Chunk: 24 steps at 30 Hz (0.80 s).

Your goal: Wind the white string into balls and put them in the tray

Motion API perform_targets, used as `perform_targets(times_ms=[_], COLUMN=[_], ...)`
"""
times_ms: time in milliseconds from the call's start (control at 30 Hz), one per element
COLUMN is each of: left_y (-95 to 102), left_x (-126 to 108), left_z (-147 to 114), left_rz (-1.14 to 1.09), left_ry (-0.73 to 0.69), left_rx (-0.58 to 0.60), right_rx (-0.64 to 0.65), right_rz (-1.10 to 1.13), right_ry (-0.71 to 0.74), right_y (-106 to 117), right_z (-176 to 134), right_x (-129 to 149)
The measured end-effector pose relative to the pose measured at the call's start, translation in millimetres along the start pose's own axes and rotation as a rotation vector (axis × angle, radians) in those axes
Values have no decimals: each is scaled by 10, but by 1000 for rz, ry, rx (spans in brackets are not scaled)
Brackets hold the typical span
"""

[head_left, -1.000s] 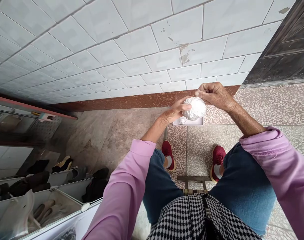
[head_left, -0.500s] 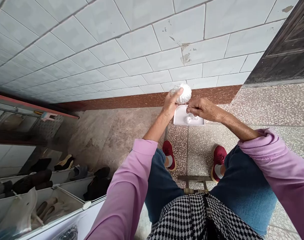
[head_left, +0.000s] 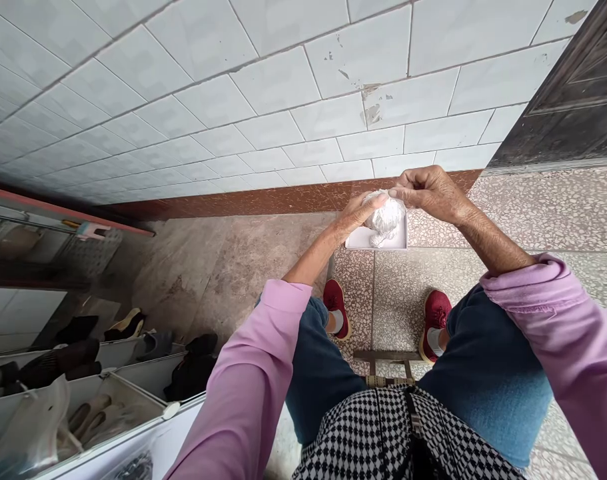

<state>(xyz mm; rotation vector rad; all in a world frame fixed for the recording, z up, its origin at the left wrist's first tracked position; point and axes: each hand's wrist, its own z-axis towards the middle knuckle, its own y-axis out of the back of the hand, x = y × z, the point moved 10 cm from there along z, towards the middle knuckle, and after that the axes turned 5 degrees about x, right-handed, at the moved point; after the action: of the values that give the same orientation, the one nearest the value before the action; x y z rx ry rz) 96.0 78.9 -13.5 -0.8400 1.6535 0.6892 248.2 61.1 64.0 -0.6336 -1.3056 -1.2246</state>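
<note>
A rounded white bundle [head_left: 389,217], which looks like a ball of cord or yarn with a crinkled, shiny surface, is in my left hand [head_left: 360,212]. The thumb of that hand lies across its top. My right hand [head_left: 430,191] is just to the upper right of the bundle, thumb and fingertips pinched together close to its edge. Whatever is in that pinch is too small to make out. Below the bundle is a shallow white tray [head_left: 354,239] on the floor, with a small coiled white piece [head_left: 377,239] at its front. The bundle and my hands cover part of the tray.
A tiled wall [head_left: 273,137] with a brown skirting rises just beyond the tray. At right stands a dark door [head_left: 573,113]. My red shoes [head_left: 337,303] flank the near floor. Left are open compartments holding shoes [head_left: 90,413] and a plastic bag [head_left: 43,427].
The bundle has come down and right, over the tray. My right hand has moved from below the bundle to its upper right side, still pinched.
</note>
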Motion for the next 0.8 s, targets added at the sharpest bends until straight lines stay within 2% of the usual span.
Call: perform_targets(times_ms=[100, 233, 500, 600, 800], left_y=[-147, -184, -437, -492, -595], left_x=[-4, 1, -65, -71, -46], left_z=[-44, -79, -139, -142, -176], left_rz=[-24, -90, -150, -115, -44], left_ry=[20, 48, 48, 52, 74], left_rx=[120, 159, 346, 379, 461], right_rx=[28, 75, 91, 55, -108], right_rz=[63, 129, 200, 202, 187], right_ry=[-1, -2, -105, -96, -34], right_y=[-22, -64, -60, -21, 182], right_z=[1, 0, 32, 32, 17], right_x=[4, 11, -235, -213, -62])
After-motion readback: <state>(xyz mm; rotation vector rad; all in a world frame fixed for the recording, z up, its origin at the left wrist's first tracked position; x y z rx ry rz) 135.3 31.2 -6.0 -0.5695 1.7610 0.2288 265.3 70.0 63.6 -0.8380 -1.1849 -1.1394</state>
